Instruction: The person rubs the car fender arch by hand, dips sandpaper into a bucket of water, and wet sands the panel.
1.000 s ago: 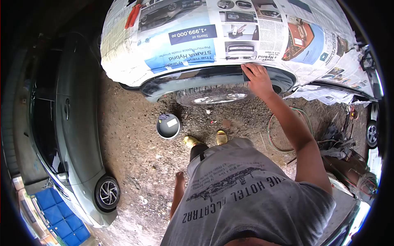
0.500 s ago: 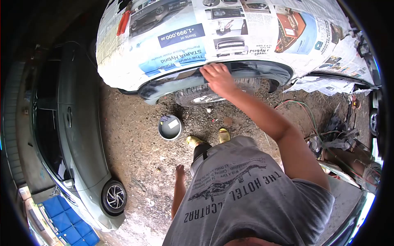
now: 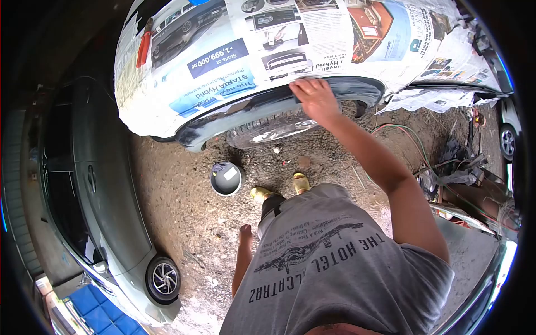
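A gritty dirt floor [image 3: 187,223] is spreading out, its left edge running beside a parked grey car [image 3: 111,190]; blue panels [image 3: 100,312] are lying near its lower left corner, thin hoses [image 3: 403,127] are curving near its right edge, and daylight is brightening its lower part

- Right hand [image 3: 319,102] has been swept left along the wheel arch [image 3: 360,89], then drawn partway back.
- Newspaper covering [image 3: 329,42] is seen farther left, apparently through camera movement.
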Motion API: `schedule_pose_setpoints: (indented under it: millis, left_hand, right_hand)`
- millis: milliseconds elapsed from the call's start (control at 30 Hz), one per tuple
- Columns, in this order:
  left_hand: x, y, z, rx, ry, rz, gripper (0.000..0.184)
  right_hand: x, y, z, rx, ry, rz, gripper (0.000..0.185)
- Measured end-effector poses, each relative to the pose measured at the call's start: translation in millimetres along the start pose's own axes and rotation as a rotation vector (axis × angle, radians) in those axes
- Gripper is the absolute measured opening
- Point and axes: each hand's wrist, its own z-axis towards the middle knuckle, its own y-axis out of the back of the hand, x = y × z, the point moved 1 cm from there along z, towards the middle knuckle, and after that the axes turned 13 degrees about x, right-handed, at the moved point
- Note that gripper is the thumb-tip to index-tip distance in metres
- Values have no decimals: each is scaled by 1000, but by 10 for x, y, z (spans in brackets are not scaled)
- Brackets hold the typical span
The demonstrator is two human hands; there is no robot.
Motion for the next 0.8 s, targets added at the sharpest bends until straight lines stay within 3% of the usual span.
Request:
schedule_pose_setpoints:
  millis: [133,233,267,367,400,500,633,733,800]
  left_hand:
    - [83,-13,19,-2,-23,91,40]
    - [246,-74,71,60,58,-45,43]
    - [410,-131,110,27,-44,67,46]
    - [597,-238,142,101,-19,65,37]
    - [436,-170,29,155,-36,467,31]
    - [588,-214,-29,144,-99,406,31]
    - [629,-320,-127,41,218,-394,37]
    - [670,-355,-173,38,237,-411,43]
    - [687,-415,-221,-82,132,-373,41]
  right_hand:
    - [-425,102,-315,9,-67,21,54]
    - [-709,111,-521,-66,-106,19,59]
    - [-810,88,-584,-83,-110,24,59]
    - [-1004,48,-759,-82,-166,47,60]
    - [-1070,19,-820,-85,-199,43,60]
    - [-1206,-65,-954,-106,-307,49,58]
    - [-1099,-216,-958,-215,-462,82,57]
    - [-755,-327,-722,-342,-541,68,58]
    - [-374,-322,-520,-384,-554,92,55]
